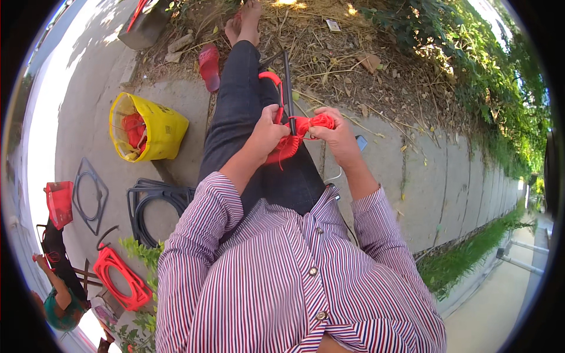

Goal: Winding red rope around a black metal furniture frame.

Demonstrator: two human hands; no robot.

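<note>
A black metal frame (288, 76) lies across my lap, with one stretch wrapped in bright red cord (271, 76). My left hand (269, 132) is closed, thumb and fingers pinching the red cord where it meets the frame's bar. Just to the right, my right hand (338, 136) closes around a looped bundle of red cord (322, 121), held against the same bar. Loose red strands (286, 150) hang between and below both hands, over my dark trousers. The fingertips are partly hidden by the cord.
A yellow bag (170, 130) holding red material stands at left. Black frames (141, 203) and a red-wrapped frame (120, 276) lie on the paving. A red sandal (209, 67) rests near my feet. Beside my right wrist is a phone-like object (361, 142). Another person (65, 309) sits far left.
</note>
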